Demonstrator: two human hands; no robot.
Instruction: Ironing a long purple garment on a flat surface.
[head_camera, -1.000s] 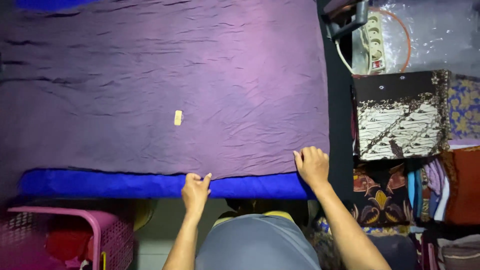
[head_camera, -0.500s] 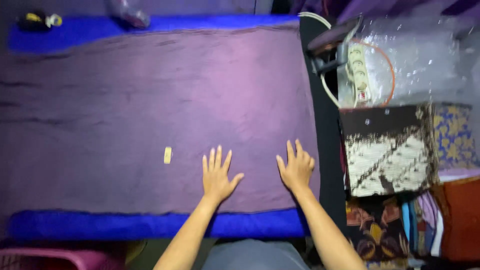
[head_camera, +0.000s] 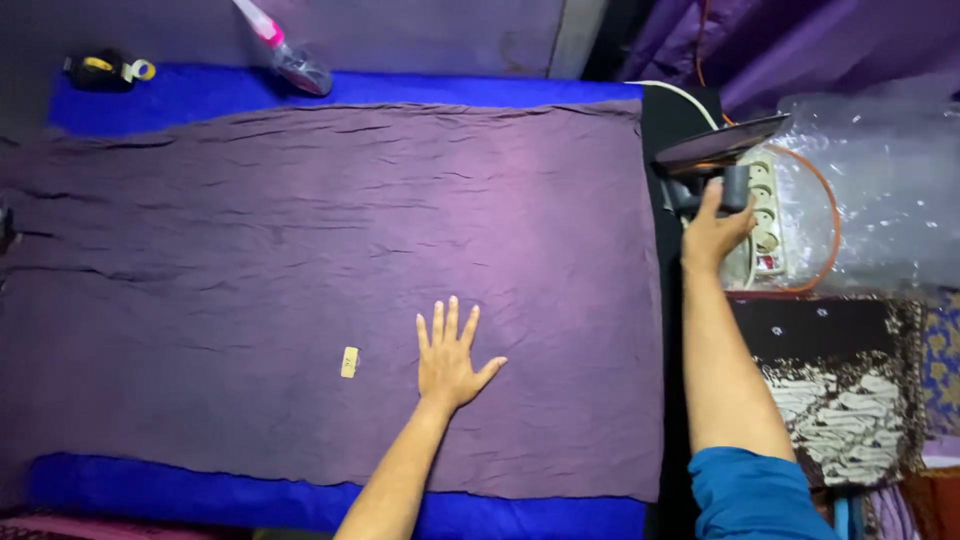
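Observation:
A wrinkled purple cloth (head_camera: 300, 270) lies spread over a blue padded board (head_camera: 200, 90). My left hand (head_camera: 450, 355) rests flat on the cloth near its front edge, fingers spread. A small pale label (head_camera: 349, 361) sits on the cloth just left of that hand. My right hand (head_camera: 713, 230) reaches past the cloth's right edge and curls around the dark handle of a clothes iron (head_camera: 715, 155) standing tilted there.
A white power strip (head_camera: 765, 225) with an orange cord lies behind the iron, beside clear plastic wrap (head_camera: 890, 190). Folded patterned fabric (head_camera: 850, 390) is stacked at the right. A spray bottle (head_camera: 285, 50) and a tape measure (head_camera: 105, 70) lie at the board's far edge.
My right hand left the cloth and moved right and away to the iron's handle. My left hand stayed flat on the cloth. The view shifted toward the far edge.

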